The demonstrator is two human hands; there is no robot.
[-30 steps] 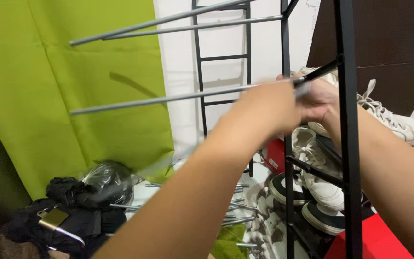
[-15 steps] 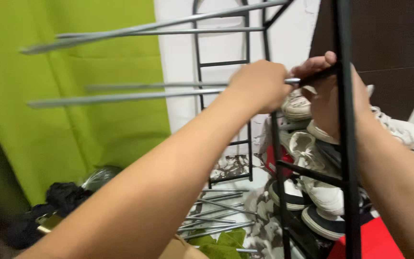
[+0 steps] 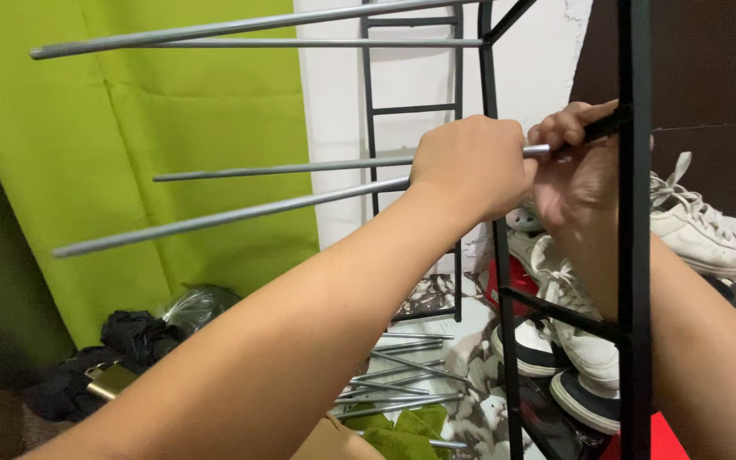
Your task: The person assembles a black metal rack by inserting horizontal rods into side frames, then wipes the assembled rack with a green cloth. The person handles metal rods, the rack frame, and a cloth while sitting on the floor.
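My left hand (image 3: 470, 166) is closed around a grey metal rod (image 3: 215, 217) that sticks out to the left. My right hand (image 3: 577, 179) grips the black crossbar of a black metal rack frame (image 3: 632, 255) where the rod meets it. A second grey rod (image 3: 283, 169) runs just above the first. Two more grey rods (image 3: 240, 30) jut left from the top of the frame. The joint between rod and crossbar is hidden by my fingers.
A green curtain (image 3: 129, 128) hangs at left, a white wall behind. A second black ladder frame (image 3: 411, 109) leans on the wall. Loose grey rods (image 3: 402, 383) lie on the floor. White sneakers (image 3: 700, 226) sit right; a black bag (image 3: 112, 349) lies lower left.
The view has shifted and the rods now sit lower and more tilted. My left hand has slid right along the rod, closer to my right hand at the crossbar.
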